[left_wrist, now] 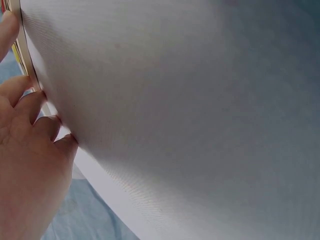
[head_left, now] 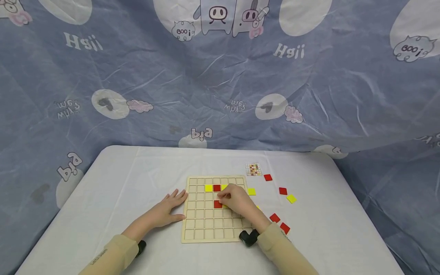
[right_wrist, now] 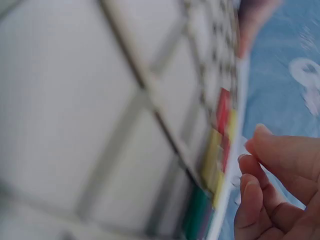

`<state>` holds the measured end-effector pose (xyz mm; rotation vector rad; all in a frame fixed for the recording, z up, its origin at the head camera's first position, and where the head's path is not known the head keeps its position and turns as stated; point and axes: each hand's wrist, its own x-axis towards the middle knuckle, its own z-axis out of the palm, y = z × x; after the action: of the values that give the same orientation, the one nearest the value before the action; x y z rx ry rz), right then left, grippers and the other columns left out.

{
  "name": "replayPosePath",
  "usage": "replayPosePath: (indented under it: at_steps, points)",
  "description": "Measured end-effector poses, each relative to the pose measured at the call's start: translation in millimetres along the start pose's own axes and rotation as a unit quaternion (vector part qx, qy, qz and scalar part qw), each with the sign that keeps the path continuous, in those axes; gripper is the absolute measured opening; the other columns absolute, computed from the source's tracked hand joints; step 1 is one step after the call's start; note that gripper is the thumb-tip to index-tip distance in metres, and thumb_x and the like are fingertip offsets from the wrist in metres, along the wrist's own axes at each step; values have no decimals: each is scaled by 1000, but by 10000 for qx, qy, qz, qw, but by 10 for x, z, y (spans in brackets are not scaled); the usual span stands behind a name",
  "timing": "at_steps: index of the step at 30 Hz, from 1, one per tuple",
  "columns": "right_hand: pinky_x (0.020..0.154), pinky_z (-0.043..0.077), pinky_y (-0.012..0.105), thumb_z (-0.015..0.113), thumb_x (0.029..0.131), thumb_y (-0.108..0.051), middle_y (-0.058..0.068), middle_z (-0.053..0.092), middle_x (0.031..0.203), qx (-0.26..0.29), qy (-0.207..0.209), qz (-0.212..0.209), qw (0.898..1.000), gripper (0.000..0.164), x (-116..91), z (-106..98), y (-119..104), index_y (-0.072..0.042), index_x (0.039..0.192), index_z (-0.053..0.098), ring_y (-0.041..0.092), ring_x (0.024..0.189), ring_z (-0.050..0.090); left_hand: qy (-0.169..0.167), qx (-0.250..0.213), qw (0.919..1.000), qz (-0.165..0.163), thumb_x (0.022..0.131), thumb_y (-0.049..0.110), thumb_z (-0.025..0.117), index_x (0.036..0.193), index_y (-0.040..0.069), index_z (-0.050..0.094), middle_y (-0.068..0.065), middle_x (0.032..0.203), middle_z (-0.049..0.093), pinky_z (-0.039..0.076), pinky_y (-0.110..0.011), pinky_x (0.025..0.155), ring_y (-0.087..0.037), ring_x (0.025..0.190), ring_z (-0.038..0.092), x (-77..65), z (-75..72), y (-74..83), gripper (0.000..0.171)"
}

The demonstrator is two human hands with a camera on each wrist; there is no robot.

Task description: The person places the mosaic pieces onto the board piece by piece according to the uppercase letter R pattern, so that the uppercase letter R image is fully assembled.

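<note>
One red tile (head_left: pixel 217 205) on the board (head_left: pixel 199 224) lies just beside the right grip (head_left: pixel 237 199), whose hold cannot be told; the left grip (head_left: pixel 165 212), farther off, rests released against the board's left edge.

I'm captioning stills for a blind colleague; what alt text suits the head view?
A person's right hand is over red and yellow tiles on a wooden grid board, the left hand spread at the board's left edge. More tiles and a printed card lie to the right on a white table.
</note>
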<state>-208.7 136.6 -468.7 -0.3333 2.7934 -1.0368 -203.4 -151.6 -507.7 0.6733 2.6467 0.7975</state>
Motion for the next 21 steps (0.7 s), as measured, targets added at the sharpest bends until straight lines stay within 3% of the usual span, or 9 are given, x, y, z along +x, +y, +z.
replayPosePath:
  at_steps: [7, 14, 21]
  points:
    - [72, 52, 27, 73, 89, -15, 1, 70, 106, 421, 665, 318, 9964, 20, -77, -437, 173, -12, 109, 76, 17, 90, 60, 22, 9, 10000, 16, 88, 37, 72, 153, 8, 35, -11, 162, 26, 11, -56, 124, -36, 152, 13, -3, 1, -5, 80]
    - [81, 55, 35, 69, 93, -19, 12, 70, 118, 533, 1083, 917, 9884, 26, -248, -869, 638, -7, 116, 72, 27, 103, 63, 25, -6, 10000, 32, 88, 37, 72, 153, 7, 35, -12, 161, 27, 11, -56, 124, -37, 152, 14, -15, -15, 6, 80]
    - [74, 52, 26, 66, 95, -22, 17, 71, 111, 494, 1255, 1678, 9766, 32, -510, -1100, 1130, -3, 122, 67, 28, 97, 67, -4, -31, 10000, 14, 89, 37, 71, 153, 6, 34, -13, 162, 26, 10, -56, 124, -37, 152, 13, -18, -34, 21, 80]
